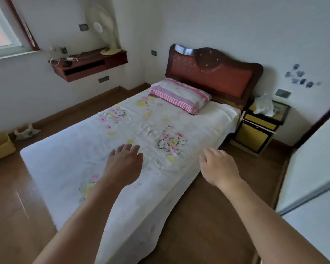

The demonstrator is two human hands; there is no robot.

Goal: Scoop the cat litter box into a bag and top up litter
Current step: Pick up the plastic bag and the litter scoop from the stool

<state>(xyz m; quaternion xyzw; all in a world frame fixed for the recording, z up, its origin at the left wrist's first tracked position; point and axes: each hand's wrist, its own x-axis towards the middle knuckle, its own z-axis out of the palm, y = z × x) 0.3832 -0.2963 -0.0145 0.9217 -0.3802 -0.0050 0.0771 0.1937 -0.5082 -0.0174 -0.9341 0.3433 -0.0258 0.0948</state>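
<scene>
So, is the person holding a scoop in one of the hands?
No, the left hand and the right hand are both open and empty above the bed.

Soft daylight enters from the window [2,31] at far left; shadows are faint. The wood floor [17,202] shows a pale glare streak. Overall slightly blurred, edges bowed by the wide-angle lens

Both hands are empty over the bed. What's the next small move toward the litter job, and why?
Probably turn left toward the yellow tub and the bag on the floor by the wall. The left hand and right hand hold nothing, and no scoop shows here.
</scene>
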